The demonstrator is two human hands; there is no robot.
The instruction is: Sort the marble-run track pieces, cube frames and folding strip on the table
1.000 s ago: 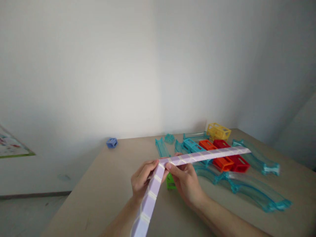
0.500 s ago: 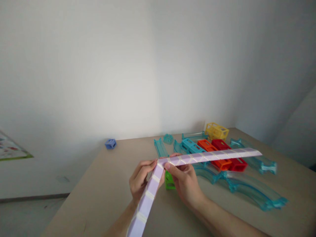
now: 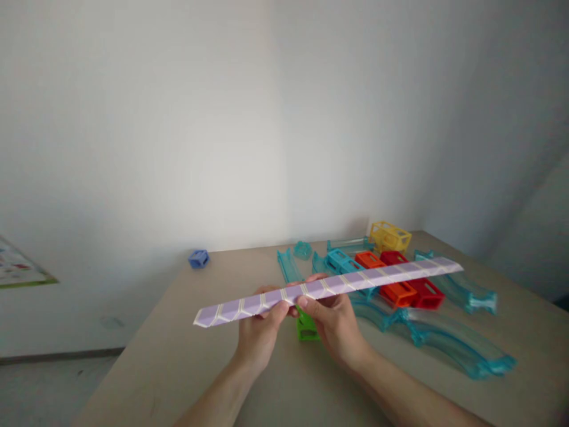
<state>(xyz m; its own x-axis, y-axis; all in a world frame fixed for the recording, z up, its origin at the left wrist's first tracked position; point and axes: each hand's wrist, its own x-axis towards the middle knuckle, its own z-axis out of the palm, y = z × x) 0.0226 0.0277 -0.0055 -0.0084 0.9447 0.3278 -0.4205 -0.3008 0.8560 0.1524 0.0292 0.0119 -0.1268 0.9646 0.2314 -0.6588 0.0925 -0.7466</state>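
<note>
A long pale purple segmented strip with white joints stretches nearly straight across the middle, raised above the table. My left hand pinches it from below just left of centre, fingers closed on it. My right hand grips it just to the right, thumb on the near edge. A small green block sits on the table between and under my hands, partly hidden.
On the tan table to the right lie clear teal track pieces and open frame blocks: cyan, orange, red, yellow. A small blue block sits by the far left edge. White walls stand behind.
The strip's left half, which hung folded down toward me, has swung up and out to the left, so the strip is now nearly straight. Both hands keep their grip.
</note>
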